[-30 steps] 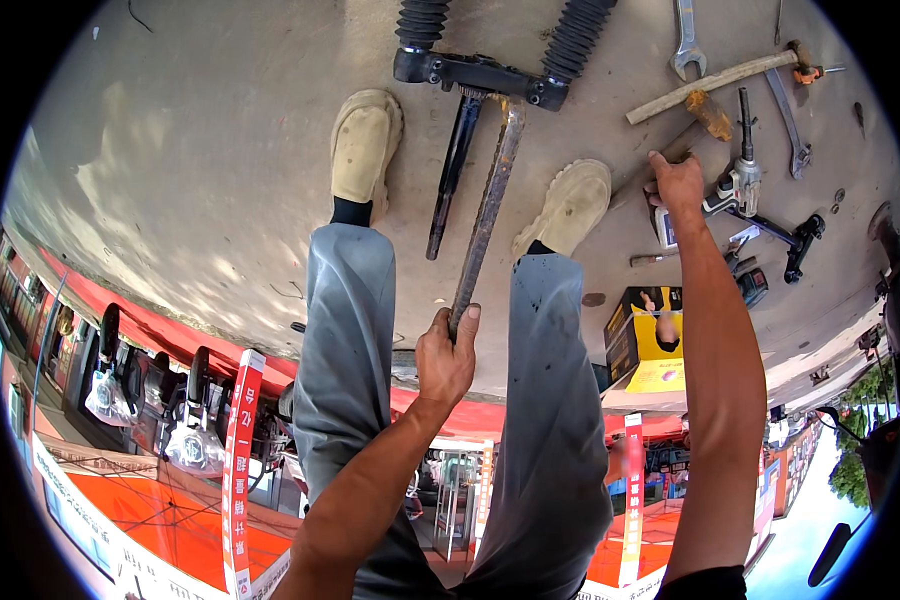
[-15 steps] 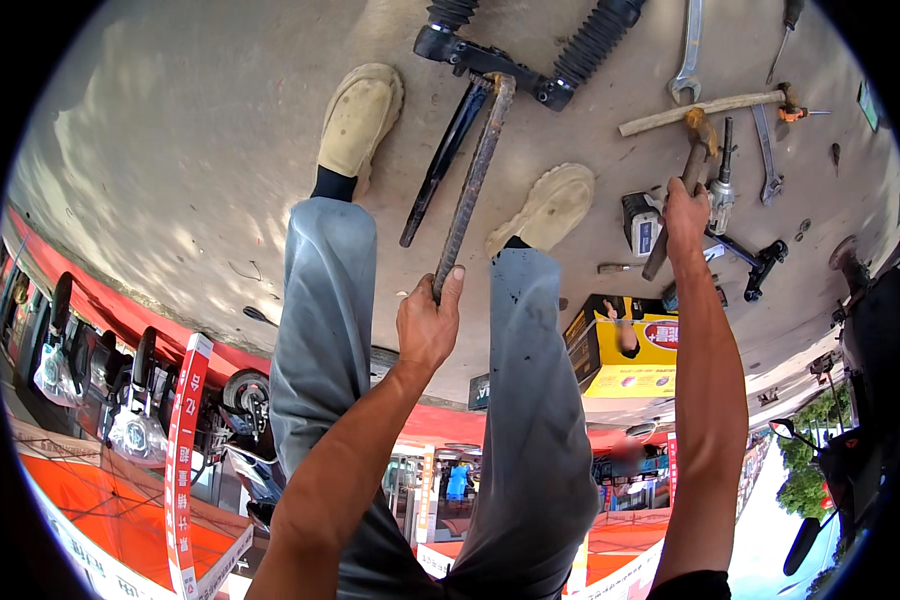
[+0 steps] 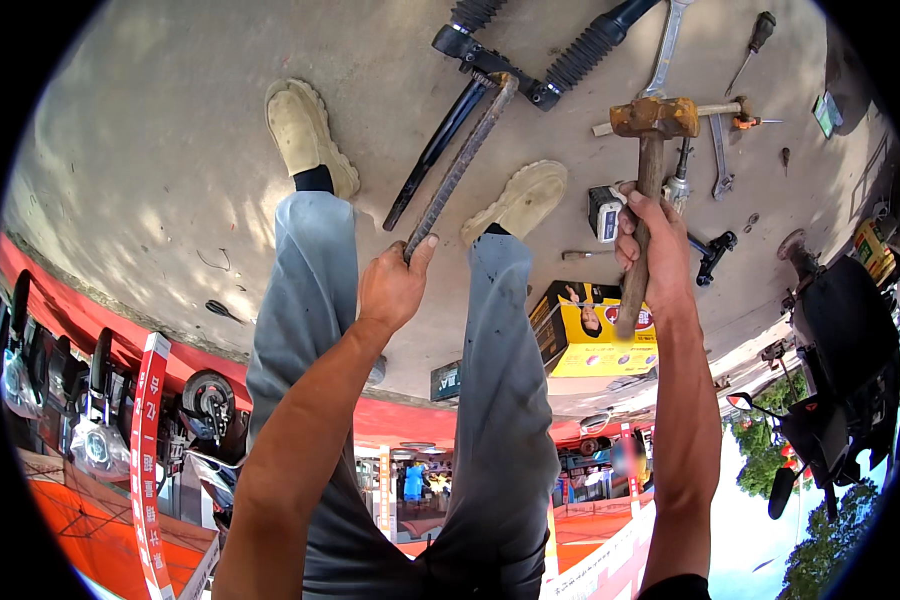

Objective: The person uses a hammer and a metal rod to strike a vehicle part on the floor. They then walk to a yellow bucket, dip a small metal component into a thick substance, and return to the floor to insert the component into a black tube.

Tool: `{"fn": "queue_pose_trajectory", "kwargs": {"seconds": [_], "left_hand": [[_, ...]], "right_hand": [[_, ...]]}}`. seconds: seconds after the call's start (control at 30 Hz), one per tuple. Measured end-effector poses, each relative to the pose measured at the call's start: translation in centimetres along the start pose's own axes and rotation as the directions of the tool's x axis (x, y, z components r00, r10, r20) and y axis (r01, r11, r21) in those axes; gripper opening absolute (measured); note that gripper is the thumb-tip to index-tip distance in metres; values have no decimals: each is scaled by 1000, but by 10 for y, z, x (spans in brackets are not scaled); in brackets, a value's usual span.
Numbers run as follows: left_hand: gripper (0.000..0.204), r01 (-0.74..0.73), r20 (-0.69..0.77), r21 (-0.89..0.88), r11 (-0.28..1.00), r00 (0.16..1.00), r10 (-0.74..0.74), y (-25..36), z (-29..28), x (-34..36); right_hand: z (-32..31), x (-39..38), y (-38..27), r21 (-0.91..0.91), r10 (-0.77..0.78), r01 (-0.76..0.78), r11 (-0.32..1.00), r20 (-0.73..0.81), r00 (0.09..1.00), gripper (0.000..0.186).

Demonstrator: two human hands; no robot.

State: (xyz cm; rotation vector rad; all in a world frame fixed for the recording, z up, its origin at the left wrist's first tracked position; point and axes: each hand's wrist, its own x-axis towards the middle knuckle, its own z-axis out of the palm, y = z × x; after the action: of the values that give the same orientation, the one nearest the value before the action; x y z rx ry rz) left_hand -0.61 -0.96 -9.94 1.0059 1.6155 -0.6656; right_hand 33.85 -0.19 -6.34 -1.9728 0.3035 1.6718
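My left hand point(image 3: 394, 285) is closed around the lower end of a rusty ribbed steel bar point(image 3: 460, 165). The bar's bent upper end meets the black fork clamp point(image 3: 465, 48), where a black steering tube point(image 3: 433, 155) joins it. Rubber-bellowed fork legs point(image 3: 582, 60) run up from the clamp, out of view. My right hand point(image 3: 660, 245) grips the wooden handle of a sledgehammer point(image 3: 654, 120) with a worn, rusty yellow head. The hammer is up off the ground, right of the bar, its head toward the top of the view.
Right of my shoes lie wrenches point(image 3: 667, 50), a second hammer's wooden handle point(image 3: 718, 110), a screwdriver point(image 3: 761, 36), a power-tool battery point(image 3: 604, 215) and a yellow box point(image 3: 605, 350). A parked scooter point(image 3: 835, 330) stands at the right edge. Vehicles and red canopies line the lower left.
My right hand has lifted the hammer from among the tools, and its head now shows broadside. My left hand keeps its hold on the bar. The whole view has shifted slightly.
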Motion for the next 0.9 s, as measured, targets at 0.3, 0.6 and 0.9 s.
{"fn": "queue_pose_trajectory", "kwargs": {"seconds": [0.3,0.6,0.9], "left_hand": [[73,50,144,-87,995,989,-37,-12,-23,10],[69,71,93,-176,982,994,-55,-11,0,3],[61,70,-5,-98,993,998,-70,0,12,-5]], "right_hand": [[94,-80,-8,-241,135,-174,955,-170,976,19],[120,-27,-45,-269,121,-167,949,-177,977,23],[118,18,-22,-346,101,-126,930,-87,991,25]]}}
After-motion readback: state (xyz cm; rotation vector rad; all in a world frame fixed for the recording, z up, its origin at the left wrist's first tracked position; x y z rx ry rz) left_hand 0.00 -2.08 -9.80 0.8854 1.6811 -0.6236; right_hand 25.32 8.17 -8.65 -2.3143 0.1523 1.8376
